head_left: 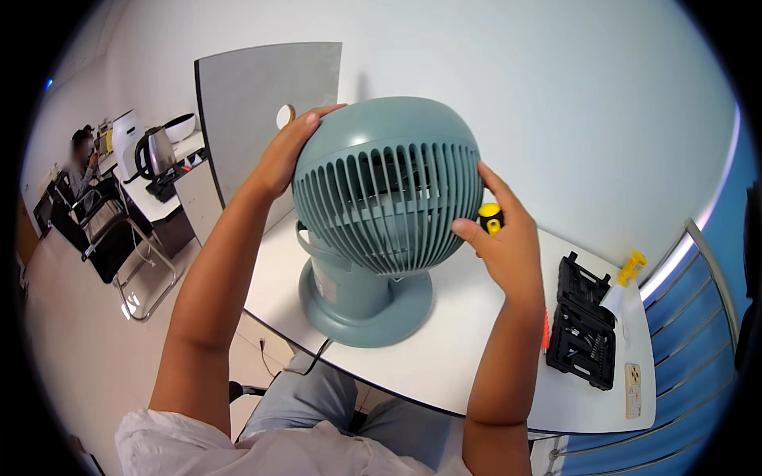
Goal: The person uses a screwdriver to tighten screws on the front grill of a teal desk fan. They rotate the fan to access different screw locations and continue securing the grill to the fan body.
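A grey-green desk fan (397,119) with a round slatted head stands on its round base on the white table. My left hand (290,155) lies against the upper left of the fan head, its fingers reaching over the back. On the other side, my right hand (508,246) holds the head, thumb on the front slats and fingers toward the rear. Between that thumb and forefinger shows a yellow-and-black handle (490,214), like a screwdriver's; I cannot tell whether the hand touches it. A dark cord leaves the base toward me.
At the right of the table (468,341) lie an open black tool case (583,325), a yellow holder (632,268) and a pale remote-like object (633,390). A grey panel (270,103) stands behind. Far left are a kettle (159,151), chairs and a seated person.
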Demonstrator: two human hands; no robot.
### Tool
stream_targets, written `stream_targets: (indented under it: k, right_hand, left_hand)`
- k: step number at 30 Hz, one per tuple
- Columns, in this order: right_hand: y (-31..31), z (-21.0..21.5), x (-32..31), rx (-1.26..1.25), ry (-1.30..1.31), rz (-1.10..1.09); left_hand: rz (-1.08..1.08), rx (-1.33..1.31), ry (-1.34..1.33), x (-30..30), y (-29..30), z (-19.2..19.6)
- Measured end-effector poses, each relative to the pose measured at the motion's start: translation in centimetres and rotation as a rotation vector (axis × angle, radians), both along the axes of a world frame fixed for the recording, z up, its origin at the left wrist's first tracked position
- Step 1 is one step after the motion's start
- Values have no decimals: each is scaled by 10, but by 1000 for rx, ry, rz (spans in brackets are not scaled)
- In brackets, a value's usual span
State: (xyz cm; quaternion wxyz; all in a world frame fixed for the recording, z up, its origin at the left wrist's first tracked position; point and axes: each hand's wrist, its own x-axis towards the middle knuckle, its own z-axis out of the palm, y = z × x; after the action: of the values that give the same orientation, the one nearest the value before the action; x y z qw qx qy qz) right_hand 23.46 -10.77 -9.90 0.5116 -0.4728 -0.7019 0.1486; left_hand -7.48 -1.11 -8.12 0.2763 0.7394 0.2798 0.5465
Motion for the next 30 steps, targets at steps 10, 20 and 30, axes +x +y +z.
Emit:
stream_targets:
  k: [10, 20, 30]
  right_hand:
    - [-6, 2, -6, -59, 27, -7]
    - [16, -9, 10, -86, 136, 107]
    - [40, -23, 23, -108, 215, 224]
  left_hand:
    - [-31, -66, -58, 0, -4, -1]
    - [139, 22, 82, 7, -24, 5]
    - [316, 65, 105, 23, -41, 10]
